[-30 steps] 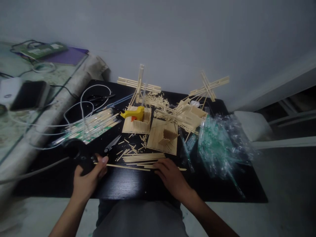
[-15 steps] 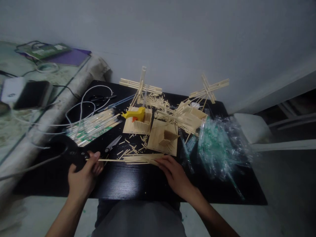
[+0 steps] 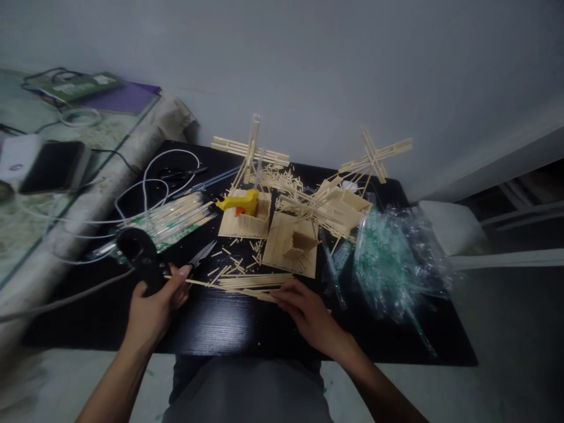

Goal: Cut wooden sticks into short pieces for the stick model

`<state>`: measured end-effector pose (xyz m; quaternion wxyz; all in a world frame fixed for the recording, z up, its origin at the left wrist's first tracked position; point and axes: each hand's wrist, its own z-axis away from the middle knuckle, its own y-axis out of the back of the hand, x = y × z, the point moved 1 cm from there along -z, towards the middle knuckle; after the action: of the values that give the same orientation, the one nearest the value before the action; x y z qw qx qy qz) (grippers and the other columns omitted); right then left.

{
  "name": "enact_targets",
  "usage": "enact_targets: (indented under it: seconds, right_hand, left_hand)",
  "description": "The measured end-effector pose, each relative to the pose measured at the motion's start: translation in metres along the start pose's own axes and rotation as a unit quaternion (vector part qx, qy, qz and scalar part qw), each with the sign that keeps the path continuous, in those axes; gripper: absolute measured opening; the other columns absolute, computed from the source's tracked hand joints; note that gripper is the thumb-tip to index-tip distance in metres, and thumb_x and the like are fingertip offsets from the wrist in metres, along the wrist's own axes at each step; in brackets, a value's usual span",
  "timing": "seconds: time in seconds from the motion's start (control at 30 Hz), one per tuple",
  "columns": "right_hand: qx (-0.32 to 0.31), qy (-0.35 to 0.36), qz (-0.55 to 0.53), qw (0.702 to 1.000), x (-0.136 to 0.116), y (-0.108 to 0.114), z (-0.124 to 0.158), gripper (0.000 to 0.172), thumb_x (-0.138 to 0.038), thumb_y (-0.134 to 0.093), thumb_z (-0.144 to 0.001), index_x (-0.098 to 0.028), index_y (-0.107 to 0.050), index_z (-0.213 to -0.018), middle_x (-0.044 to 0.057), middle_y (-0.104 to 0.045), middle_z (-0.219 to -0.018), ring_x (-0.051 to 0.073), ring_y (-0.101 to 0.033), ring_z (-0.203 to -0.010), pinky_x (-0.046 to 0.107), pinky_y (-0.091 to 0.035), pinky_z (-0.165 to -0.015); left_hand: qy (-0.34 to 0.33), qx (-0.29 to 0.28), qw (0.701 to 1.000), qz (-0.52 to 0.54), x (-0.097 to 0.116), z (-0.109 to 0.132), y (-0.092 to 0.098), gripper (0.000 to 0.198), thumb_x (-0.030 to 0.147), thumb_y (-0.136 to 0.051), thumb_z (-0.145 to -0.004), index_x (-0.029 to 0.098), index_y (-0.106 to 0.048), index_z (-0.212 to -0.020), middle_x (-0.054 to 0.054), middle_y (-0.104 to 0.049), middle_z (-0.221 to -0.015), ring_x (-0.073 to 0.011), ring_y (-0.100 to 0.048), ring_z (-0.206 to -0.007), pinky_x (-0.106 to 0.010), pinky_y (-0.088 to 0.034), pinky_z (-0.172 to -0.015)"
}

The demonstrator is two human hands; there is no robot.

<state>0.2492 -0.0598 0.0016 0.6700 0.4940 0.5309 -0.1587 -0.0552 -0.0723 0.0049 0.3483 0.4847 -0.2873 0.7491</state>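
Note:
My left hand (image 3: 156, 302) is closed around a black tool with a looped end (image 3: 138, 249); its exact kind is unclear. A thin wooden stick (image 3: 200, 284) runs rightward from the thumb and fingers of that hand. My right hand (image 3: 306, 308) pinches near the right ends of the sticks, its fingertips partly hiding them. Several more sticks (image 3: 251, 281) lie side by side just behind. Scissors (image 3: 202, 254) rest beyond my left hand, with short cut pieces (image 3: 238, 264) scattered to their right.
A yellow glue gun (image 3: 240, 202) lies on a wooden stick model (image 3: 229, 226); another model base (image 3: 273, 252) stands beside it. Windmill-like blades (image 3: 251, 150) rise behind. Packaged sticks (image 3: 176, 217) and white cable (image 3: 145, 182) lie left, crumpled clear plastic (image 3: 388, 264) right.
My left hand and the black tool have moved slightly right and up, and the tool has tilted more upright. My right hand has shifted a little left, with the stick now sloping down toward it.

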Motion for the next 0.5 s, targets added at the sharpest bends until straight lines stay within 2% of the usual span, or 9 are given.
enact_targets:
  seconds: [0.17,0.27,0.37,0.5]
  right_hand:
    - [0.007,0.013,-0.017,1.000,0.001,-0.021,-0.004,0.030,-0.020,-0.052,-0.106,-0.021,-0.073,-0.127,0.010,-0.069,-0.114,0.020,-0.069,-0.101,0.034,-0.059,-0.090]
    - [0.020,-0.026,-0.030,0.999,0.001,-0.027,-0.006,0.028,-0.020,-0.054,-0.105,-0.022,-0.075,-0.123,0.010,-0.070,-0.116,0.020,-0.069,-0.101,0.035,-0.058,-0.092]
    - [0.022,-0.066,-0.037,0.997,-0.002,-0.023,-0.009,0.023,-0.022,-0.058,-0.103,-0.022,-0.076,-0.117,0.008,-0.072,-0.111,0.021,-0.070,-0.101,0.035,-0.056,-0.093]
    - [0.041,-0.118,-0.072,0.990,-0.007,-0.008,-0.014,0.021,-0.029,-0.060,-0.101,-0.021,-0.075,-0.113,0.006,-0.075,-0.103,0.021,-0.069,-0.097,0.034,-0.052,-0.090]
  left_hand:
    - [0.026,-0.118,0.990,-0.066,-0.015,0.005,-0.010,0.043,0.045,-0.089,-0.073,0.018,-0.055,-0.073,0.008,-0.045,-0.052,-0.0061,-0.040,-0.045,-0.018,-0.032,-0.043]
    - [0.018,-0.126,0.988,-0.088,-0.018,0.009,-0.017,0.043,0.049,-0.086,-0.075,0.019,-0.055,-0.074,0.009,-0.043,-0.052,-0.0070,-0.039,-0.045,-0.019,-0.031,-0.043]
    - [0.001,-0.133,0.983,-0.128,-0.016,0.006,-0.020,0.043,0.053,-0.083,-0.077,0.019,-0.056,-0.075,0.008,-0.044,-0.053,-0.0082,-0.040,-0.046,-0.021,-0.032,-0.045]
    - [-0.060,-0.214,0.955,-0.195,-0.004,0.002,-0.019,0.045,0.061,-0.063,-0.092,0.017,-0.064,-0.083,0.003,-0.050,-0.056,-0.0137,-0.049,-0.054,-0.026,-0.044,-0.056]
